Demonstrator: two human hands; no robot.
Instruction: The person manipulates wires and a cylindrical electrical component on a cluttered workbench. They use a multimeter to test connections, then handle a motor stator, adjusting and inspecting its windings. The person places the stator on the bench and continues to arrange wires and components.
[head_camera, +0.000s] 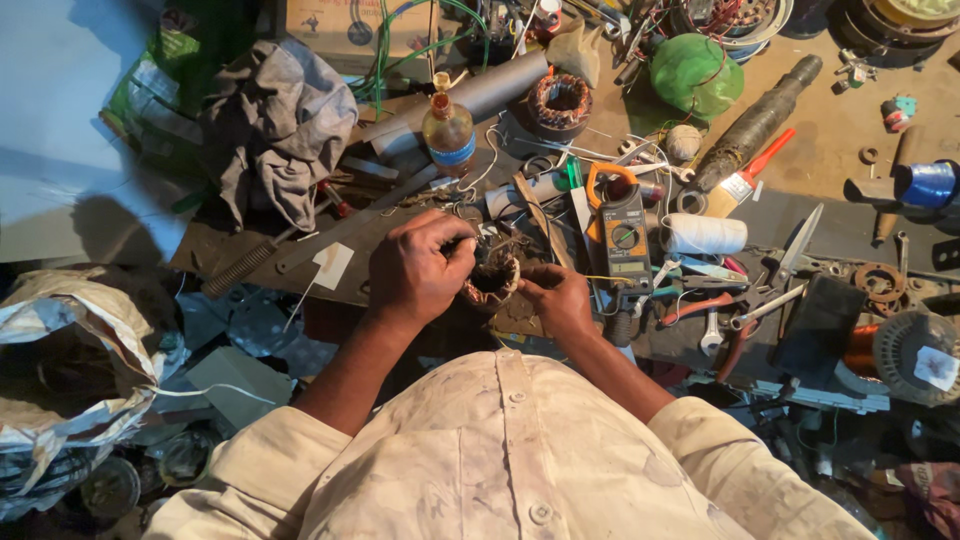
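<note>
A small motor stator (494, 272) with copper windings sits between both my hands, just above my lap. My left hand (418, 268) curls over its left side and top, fingers closed on it. From the right, my right hand (556, 298) grips its lower edge, thumb against the winding. Part of the stator is hidden under my fingers. Just right of it on the bench lies a grey and orange clamp meter (624, 236).
The bench is crowded: a plastic bottle (449, 131), a second wound stator (559, 100), a grey rag (278, 120), a white thread spool (706, 234), red-handled pliers (742, 318), a green ball (697, 74), a dark shaft (756, 118), a blue tape roll (926, 184). A crumpled sack (60, 350) lies left.
</note>
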